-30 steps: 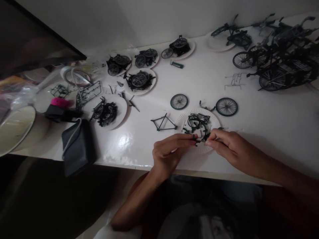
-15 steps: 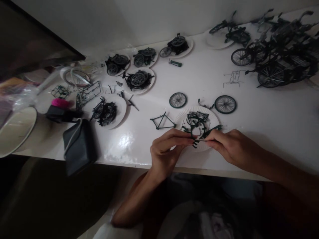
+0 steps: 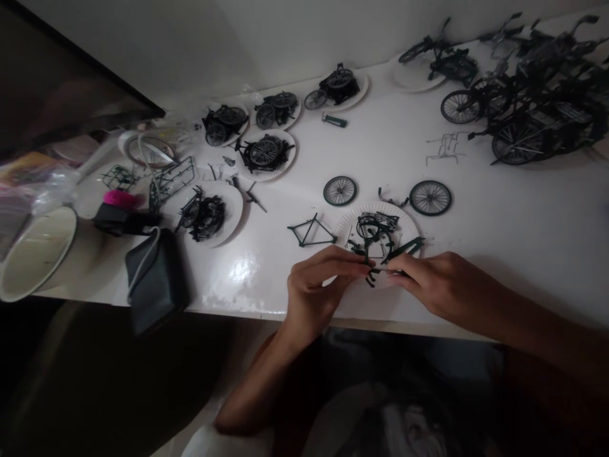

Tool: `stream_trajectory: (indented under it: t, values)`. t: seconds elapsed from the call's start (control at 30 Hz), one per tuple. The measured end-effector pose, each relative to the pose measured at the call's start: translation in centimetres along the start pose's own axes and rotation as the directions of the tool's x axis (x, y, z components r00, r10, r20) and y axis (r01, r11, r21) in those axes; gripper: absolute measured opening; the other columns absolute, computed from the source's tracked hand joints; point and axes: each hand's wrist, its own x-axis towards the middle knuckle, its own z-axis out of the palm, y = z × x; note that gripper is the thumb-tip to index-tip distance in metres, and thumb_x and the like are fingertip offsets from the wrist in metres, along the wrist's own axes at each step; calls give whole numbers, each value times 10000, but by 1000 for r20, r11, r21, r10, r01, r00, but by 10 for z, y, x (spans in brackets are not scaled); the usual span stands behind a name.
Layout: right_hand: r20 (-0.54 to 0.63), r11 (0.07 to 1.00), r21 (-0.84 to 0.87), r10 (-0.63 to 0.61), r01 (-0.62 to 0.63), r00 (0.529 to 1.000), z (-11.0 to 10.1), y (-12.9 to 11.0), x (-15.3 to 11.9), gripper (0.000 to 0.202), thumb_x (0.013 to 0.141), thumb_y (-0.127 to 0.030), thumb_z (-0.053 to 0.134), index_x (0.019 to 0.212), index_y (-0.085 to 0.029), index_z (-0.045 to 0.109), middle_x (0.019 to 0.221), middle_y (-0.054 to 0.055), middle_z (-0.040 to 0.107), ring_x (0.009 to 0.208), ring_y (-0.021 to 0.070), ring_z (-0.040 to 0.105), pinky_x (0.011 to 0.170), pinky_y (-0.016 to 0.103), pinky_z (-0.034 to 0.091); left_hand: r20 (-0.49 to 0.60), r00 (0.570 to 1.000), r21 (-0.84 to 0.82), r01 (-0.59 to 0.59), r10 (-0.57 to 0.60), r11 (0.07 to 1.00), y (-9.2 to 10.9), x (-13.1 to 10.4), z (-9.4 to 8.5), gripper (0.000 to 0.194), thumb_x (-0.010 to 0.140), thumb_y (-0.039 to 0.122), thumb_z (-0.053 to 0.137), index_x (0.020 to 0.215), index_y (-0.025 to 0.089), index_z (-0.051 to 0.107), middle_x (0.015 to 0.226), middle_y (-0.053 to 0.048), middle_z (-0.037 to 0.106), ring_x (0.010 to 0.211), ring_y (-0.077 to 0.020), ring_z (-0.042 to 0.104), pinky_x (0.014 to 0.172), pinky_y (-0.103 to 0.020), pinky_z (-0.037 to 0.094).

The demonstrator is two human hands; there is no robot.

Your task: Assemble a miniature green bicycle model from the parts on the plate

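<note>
My left hand [image 3: 316, 285] pinches a small dark green bicycle part [image 3: 368, 261] over the front of a white paper plate [image 3: 345, 216]. From the right, my right hand [image 3: 431, 276] is closed on a thin light rod [image 3: 383, 271] whose tip meets that part. More dark green pieces lie on the plate. Left of it rests a green triangular frame [image 3: 313, 231]. Behind the plate are two spoked wheels, one on the left [image 3: 339, 191] and one on the right [image 3: 431, 198], with a handlebar [image 3: 392, 198] between them.
Further plates [image 3: 234, 212] with model bicycle parts stand left and behind. Assembled model bicycles [image 3: 533, 120] crowd the back right. A dark case [image 3: 157, 279] overhangs the front edge, beside a pale container [image 3: 40, 254] at the left.
The rod and my right fingers have shifted slightly at the part, and a dark handle end now shows by my right fingertips. My left hand keeps its grip.
</note>
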Motion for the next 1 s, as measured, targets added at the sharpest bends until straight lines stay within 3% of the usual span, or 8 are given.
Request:
stream_trajectory:
  t: [0.13, 0.3, 0.5, 0.6, 0.7, 0.77, 0.9, 1.0]
  values:
    - [119, 956, 259, 107, -135, 987, -6, -3, 2, 290, 1024, -346, 434, 978, -182, 669, 598, -10, 551, 478, 97, 432, 486, 253, 312, -13, 999, -3, -37, 37, 999, 3, -5, 4, 221, 868, 12, 675, 913, 197, 787, 953, -59, 754, 885, -175, 744, 766, -277, 630]
    - [478, 502, 699, 202, -509, 855, -13, -8, 9, 435, 1013, -522, 396, 851, -172, 596, 475, -110, 256, 377, 77, 215, 374, 222, 226, 45, 977, 103, -210, 207, 972, 6, -10, 3, 339, 875, -39, 624, 1077, 192, 766, 1120, -94, 736, 977, -197, 739, 826, -296, 633]
    - [42, 975, 202, 84, -91, 996, -7, -4, 4, 281, 1016, -334, 463, 982, -172, 690, 657, 7, 591, 555, 117, 502, 543, 267, 333, -25, 998, 28, -48, 49, 998, 1, -2, 6, 157, 843, 43, 727, 883, 188, 772, 923, -53, 760, 856, -167, 734, 764, -271, 619]
    - [24, 998, 26, -56, 55, 998, -5, -2, 2, 236, 1007, -222, 445, 1040, -164, 671, 692, 19, 621, 542, 116, 485, 543, 281, 303, -87, 995, -88, 46, -54, 995, -2, 0, 10, 114, 795, 94, 797, 859, 177, 752, 869, -50, 759, 824, -170, 730, 760, -278, 626]
    - [80, 984, 175, 25, -39, 996, -8, -3, 4, 247, 1008, -249, 445, 961, -168, 674, 629, -11, 565, 508, 98, 438, 521, 264, 291, -90, 994, -110, 54, -64, 992, -2, -2, 12, 108, 805, 86, 784, 853, 175, 745, 868, -53, 763, 829, -169, 731, 766, -280, 627]
    - [194, 877, 432, 138, -211, 971, -10, -5, 6, 317, 1020, -348, 434, 896, -169, 665, 563, -44, 469, 465, 84, 377, 485, 246, 285, -77, 997, -76, 5, -11, 997, 0, -3, 12, 126, 830, 55, 746, 848, 180, 746, 881, -50, 766, 840, -168, 735, 773, -286, 623]
    - [525, 397, 740, 166, -544, 835, -13, -7, 10, 404, 996, -536, 441, 896, -179, 600, 510, -118, 242, 392, 64, 160, 372, 217, 191, -57, 990, 33, -124, 126, 992, 3, -6, 10, 236, 865, -27, 653, 916, 183, 749, 986, -59, 763, 898, -169, 739, 781, -288, 617]
    - [503, 448, 719, 193, -532, 842, -11, -7, 9, 408, 1004, -525, 423, 928, -169, 607, 527, -109, 260, 399, 67, 186, 381, 219, 199, -38, 982, 74, -181, 185, 981, 1, -6, 11, 259, 876, -33, 629, 963, 182, 744, 1024, -70, 759, 916, -171, 738, 780, -292, 620]
